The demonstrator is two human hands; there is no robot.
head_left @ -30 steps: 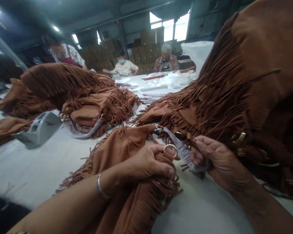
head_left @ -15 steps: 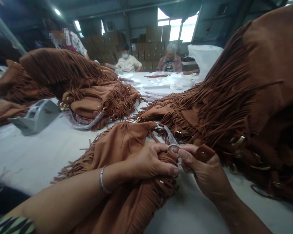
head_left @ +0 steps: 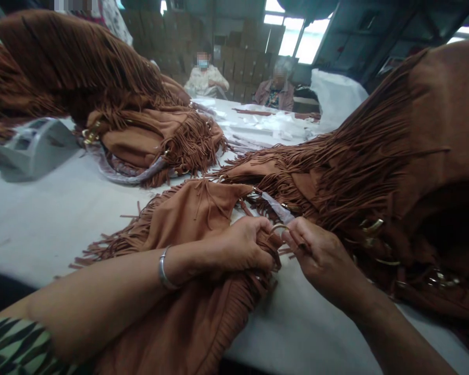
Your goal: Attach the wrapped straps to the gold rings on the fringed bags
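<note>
A brown fringed suede bag [head_left: 187, 219] lies on the white table under my left arm. My left hand [head_left: 242, 245], with a silver bangle at its wrist, is closed around the bag's edge beside a metal ring [head_left: 280, 227]. On the other side of the ring, my right hand [head_left: 312, 250] pinches a short brown leather strap [head_left: 299, 240]. Whether the strap passes through the ring is hidden by the fingers. Just behind the hands runs a plastic-wrapped handle [head_left: 277, 207], joined to the bag by metal hardware.
A tall heap of fringed bags [head_left: 355, 135] rises close on the right. More bags [head_left: 136, 135] are piled at the left, beside a grey plastic holder [head_left: 35, 148]. Two people sit at the table's far end, before stacked cartons [head_left: 234, 67]; another person stands far left.
The wide strap end with a stud, which stood out above my right hand, is now folded down within its fingers. My right hand has turned and closed more. The camera view has tilted and shifted.
</note>
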